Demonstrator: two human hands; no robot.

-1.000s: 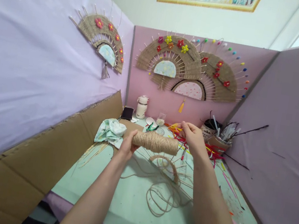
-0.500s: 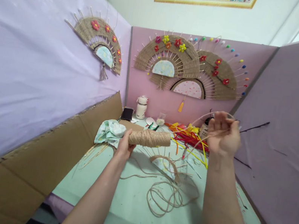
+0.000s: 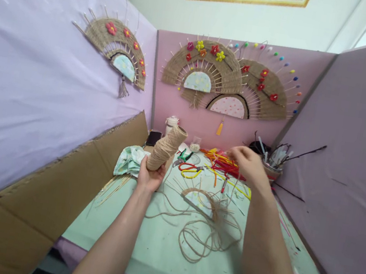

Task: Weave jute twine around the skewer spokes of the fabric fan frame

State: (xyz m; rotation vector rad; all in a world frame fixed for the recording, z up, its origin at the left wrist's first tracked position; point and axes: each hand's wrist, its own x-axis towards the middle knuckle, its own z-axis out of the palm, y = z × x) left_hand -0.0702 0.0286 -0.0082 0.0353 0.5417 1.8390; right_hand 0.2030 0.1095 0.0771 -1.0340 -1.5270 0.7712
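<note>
My left hand (image 3: pixel 151 176) is wrapped round the lower end of a spool of jute twine (image 3: pixel 166 149), which tilts up to the right above the table. To the right, my right hand (image 3: pixel 246 164) is raised with its fingers pinched together, and a strand of twine hangs from it. Below and between my hands lies a small half-round fan piece (image 3: pixel 200 201) with a pale patterned centre, a woven twine band and thin sticks fanning out. Loose coils of twine (image 3: pixel 193 246) spread over the table in front of it.
Behind lie red-and-yellow-handled pliers (image 3: pixel 189 171), green-handled cutters (image 3: pixel 185 155) and red and yellow pipe cleaners (image 3: pixel 225 164). A patterned cloth (image 3: pixel 130 160) and thin sticks (image 3: pixel 114 188) are at left, beside a cardboard wall (image 3: pixel 51 190). A pot of sticks (image 3: pixel 272 170) stands at right.
The spool has tipped from nearly level to steeply upright in my left hand. My right hand has turned over, moved left, and closed from open fingers to a pinch.
</note>
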